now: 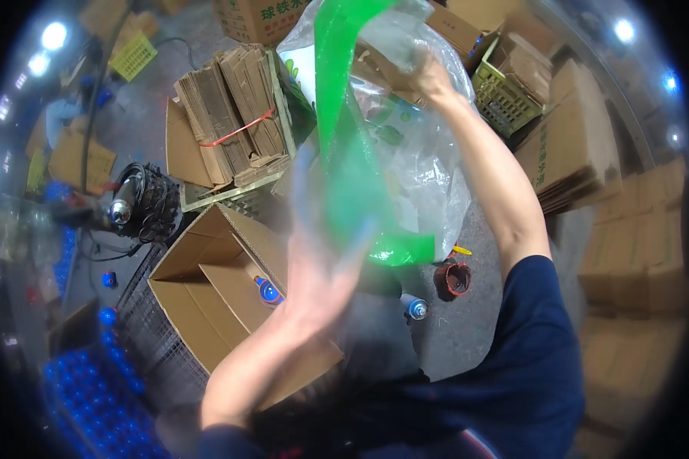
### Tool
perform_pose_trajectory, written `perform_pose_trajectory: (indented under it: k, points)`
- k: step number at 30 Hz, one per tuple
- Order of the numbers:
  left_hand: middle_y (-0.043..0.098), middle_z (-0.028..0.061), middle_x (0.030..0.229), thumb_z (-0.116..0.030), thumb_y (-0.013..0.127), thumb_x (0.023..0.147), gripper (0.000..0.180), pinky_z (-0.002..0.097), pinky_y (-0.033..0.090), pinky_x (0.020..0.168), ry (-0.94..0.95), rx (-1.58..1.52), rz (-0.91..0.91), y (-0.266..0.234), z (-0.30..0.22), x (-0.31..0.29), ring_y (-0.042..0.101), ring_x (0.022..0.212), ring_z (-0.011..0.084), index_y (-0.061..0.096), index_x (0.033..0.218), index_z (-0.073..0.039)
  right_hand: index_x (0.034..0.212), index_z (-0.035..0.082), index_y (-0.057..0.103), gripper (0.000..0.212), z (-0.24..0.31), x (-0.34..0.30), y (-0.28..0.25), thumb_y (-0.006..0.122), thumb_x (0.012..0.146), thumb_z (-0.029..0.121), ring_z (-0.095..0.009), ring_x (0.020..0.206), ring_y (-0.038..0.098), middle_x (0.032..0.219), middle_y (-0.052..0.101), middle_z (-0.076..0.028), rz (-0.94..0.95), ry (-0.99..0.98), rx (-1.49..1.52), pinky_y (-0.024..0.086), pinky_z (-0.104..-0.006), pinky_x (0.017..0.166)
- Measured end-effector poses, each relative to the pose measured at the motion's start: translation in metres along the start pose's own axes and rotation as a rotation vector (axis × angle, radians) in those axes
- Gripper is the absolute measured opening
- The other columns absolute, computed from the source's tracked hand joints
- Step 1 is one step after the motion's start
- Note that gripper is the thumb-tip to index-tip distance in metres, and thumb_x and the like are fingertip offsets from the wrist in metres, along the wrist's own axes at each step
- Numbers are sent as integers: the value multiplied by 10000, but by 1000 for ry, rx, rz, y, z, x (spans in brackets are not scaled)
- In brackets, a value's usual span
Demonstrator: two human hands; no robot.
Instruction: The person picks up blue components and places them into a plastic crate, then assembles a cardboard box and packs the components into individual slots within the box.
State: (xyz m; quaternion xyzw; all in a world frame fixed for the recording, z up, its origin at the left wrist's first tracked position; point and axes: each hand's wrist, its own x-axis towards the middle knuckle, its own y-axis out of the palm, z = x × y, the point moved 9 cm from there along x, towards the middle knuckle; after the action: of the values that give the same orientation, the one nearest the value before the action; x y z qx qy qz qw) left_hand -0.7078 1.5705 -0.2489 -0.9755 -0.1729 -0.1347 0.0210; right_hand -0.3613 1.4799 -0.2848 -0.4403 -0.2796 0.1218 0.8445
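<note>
A large clear plastic bag with a green band hung in the air above an open cardboard box, which held a blue-capped bottle and stood beside a bundle of flattened cartons. The right hand was raised and clenched on the bag's upper edge, while the left hand, blurred, had its fingers spread against the lower part of the film. By my judgement the bag was being shaken open, and the next move called for parting its mouth over the box.
</note>
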Motion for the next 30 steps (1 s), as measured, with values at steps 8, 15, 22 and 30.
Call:
perform_pose_trajectory:
  k: [8,15,22,30]
  points:
    - [382,212,1469,49,593,844,481,398,368,1087,234,449,-58,-4,-60,11,444,1328,346,603,1312,-62,1144,-1,643,396,169,-94,-128,665,940,338,-83,925,628,1019,686,-37,389,-230,957,503,-259,855]
    - [590,96,1177,-114,705,906,256,261,467,823,9,177,-74,-21,-38,5,580,966,134,653,1017,112,953,18,651,477,165,-105,-62,395,1029,414,-174,769,616,879,656,-99,690,-42,1424,512,-334,743]
    - [626,45,1053,-101,696,917,198,241,460,804,106,190,-130,-47,-35,0,566,889,95,663,1014,69,1116,27,660,313,26,-20,48,521,956,257,-313,1028,647,1106,674,-188,294,219,66,508,-435,899]
    - [694,102,971,-93,700,874,226,293,504,784,-39,20,-54,-42,-19,1,638,858,142,653,1048,42,1343,58,538,425,-73,3,102,416,988,258,-371,1237,537,1322,575,-211,219,-60,-267,417,-439,1034]
